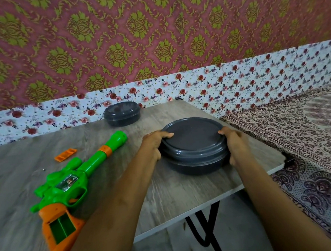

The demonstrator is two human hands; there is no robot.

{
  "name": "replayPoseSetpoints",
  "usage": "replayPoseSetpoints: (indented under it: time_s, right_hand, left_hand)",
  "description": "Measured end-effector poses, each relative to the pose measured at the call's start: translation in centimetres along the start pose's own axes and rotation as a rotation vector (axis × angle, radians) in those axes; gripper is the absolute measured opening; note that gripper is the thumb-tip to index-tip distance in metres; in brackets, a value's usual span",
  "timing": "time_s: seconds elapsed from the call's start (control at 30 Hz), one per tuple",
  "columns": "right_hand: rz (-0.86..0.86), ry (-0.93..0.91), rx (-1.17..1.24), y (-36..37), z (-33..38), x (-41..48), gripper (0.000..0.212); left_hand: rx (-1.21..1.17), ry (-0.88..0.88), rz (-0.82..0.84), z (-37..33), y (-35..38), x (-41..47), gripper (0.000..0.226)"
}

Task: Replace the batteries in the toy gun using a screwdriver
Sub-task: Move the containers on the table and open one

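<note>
Rising behind the wood-grain table (21,161) is floral wallpaper (217,83); fingers (166,134) of left hand (152,145) and right hand (235,144) clasp a lidded container (192,141).

Toy gun (68,183), lower left: glossy green-and-orange plastic.
Round dark-grey lidded container (193,146), centre: smooth, semi-matt plastic.
Table (12,172): matt grey wood-grain.
Bedcover (304,131), right: printed cloth.

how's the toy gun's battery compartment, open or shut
Open: the toy gun shows a bare green battery compartment in its grip, and an orange cover lies apart on the table.
</note>
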State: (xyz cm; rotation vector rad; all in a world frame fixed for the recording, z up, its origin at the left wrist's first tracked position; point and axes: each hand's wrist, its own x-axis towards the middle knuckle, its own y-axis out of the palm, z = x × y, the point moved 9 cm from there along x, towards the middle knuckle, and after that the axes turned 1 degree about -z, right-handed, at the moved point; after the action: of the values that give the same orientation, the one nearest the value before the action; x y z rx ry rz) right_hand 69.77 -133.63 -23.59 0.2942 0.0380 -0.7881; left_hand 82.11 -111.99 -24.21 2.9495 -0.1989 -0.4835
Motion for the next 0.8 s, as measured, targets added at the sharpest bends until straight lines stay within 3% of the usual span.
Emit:
replayPoseSetpoints:
  time_s: [0.1,0.23,0.33,0.47,0.53,0.63,0.7,0.8]
  right_hand:
    - [-0.011,-0.028,0.034,0.1,0.2,-0.4,0.020]
    - [0.015,-0.099,-0.051,0.4,0.5,0.0,0.006]
    - [0.086,-0.093,-0.271,1.4,0.4,0.3,0.037]
    - [0.139,-0.355,-0.615,1.7,3.4,-1.5,0.073]
    - [0.289,-0.507,-0.785,2.4,3.7,-3.7,0.081]
    - [0.437,-0.631,-1.097,3.3,2.0,-5.5,0.086]
    - [0.436,-0.630,-1.071,3.8,1.8,-4.9,0.088]
    - [0.411,-0.629,-1.034,5.9,1.7,-2.6,0.087]
  left_hand:
    - [0.016,0.041,-0.019,-0.1,-0.2,0.5,0.047]
    - [0.059,0.107,-0.011,-0.5,0.0,0.5,0.055]
    - [0.167,0.178,-0.017,-1.4,-0.1,-0.3,0.055]
    - [0.823,0.546,-0.144,-6.3,-0.1,-4.8,0.053]
    - [0.959,0.683,-0.007,-7.1,0.8,-7.9,0.045]
    - [1.145,0.712,0.181,-5.4,1.7,-10.8,0.036]
    - [1.304,0.773,0.136,-5.0,1.9,-10.7,0.040]
    - [1.349,0.809,0.072,-5.4,2.0,-8.2,0.043]
